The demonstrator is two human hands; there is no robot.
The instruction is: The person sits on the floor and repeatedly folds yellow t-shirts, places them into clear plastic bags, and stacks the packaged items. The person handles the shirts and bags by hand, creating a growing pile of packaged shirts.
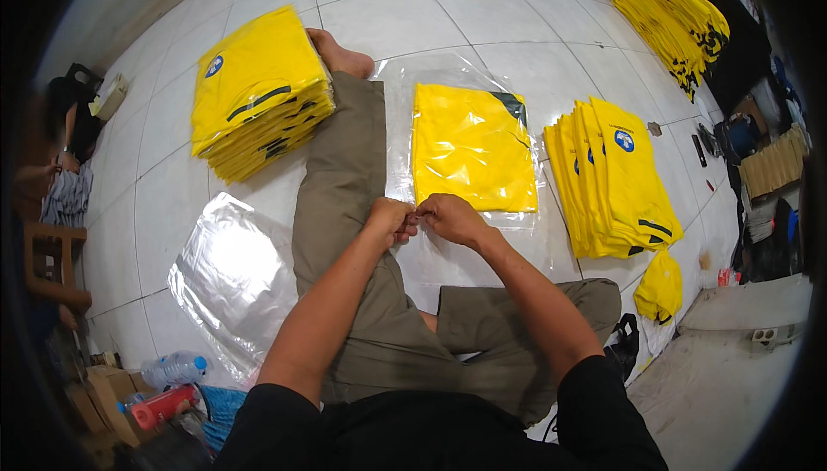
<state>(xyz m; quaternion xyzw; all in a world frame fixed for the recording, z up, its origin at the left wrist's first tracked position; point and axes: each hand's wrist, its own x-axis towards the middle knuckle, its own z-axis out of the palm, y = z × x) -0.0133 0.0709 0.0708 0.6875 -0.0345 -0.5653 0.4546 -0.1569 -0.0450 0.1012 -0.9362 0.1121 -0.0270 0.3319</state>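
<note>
A folded yellow shirt (469, 156) with a dark green corner lies on the floor in front of me, inside a clear plastic bag (399, 139). The bag spreads past the shirt's edges, and light glints off its film. At its near left corner my left hand (392, 221) is closed, fingers curled and pinching. My right hand (451, 218) meets it there, thumb and fingertips pressed together. Both seem to grip the bag's edge, though the pinched film is mostly hidden by the fingers.
Bagged yellow shirts form a tall stack (258, 96) beyond my outstretched leg. Flat clear bags (228, 273) lie left. Folded yellow shirts (607, 178) stand right, with a crumpled yellow cloth (659, 288). More shirts (672, 18) lie far right. Bottles (175, 368) sit lower left; another person is far left.
</note>
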